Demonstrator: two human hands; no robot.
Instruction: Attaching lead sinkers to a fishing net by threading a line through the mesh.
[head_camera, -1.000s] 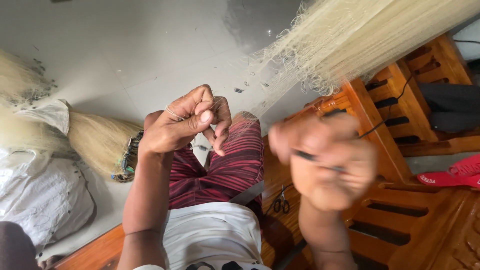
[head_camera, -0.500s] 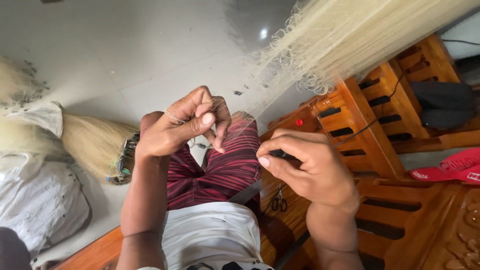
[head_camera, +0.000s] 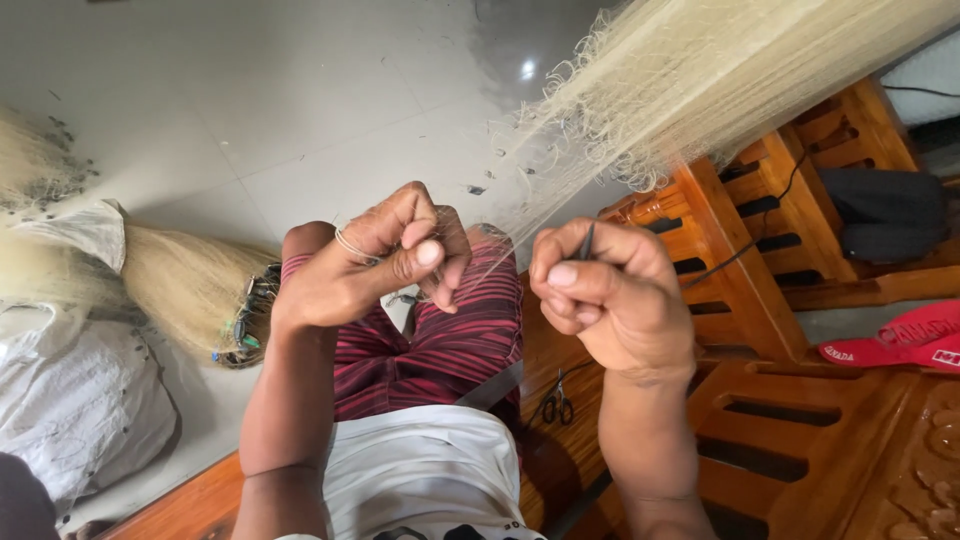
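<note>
My right hand has come up close to my left hand since a moment ago. It is closed tight on a thin dark needle tool. My left hand pinches fine pale threads from the big cream fishing net that hangs above my lap. Both hands now meet at the net, so I think the mending stitch is under way. Small black scissors lie on the brown wooden bench.

Most of the thin dark tool lies hidden inside the right hand's curled fingers; the pale net runs off the top edge.
</note>
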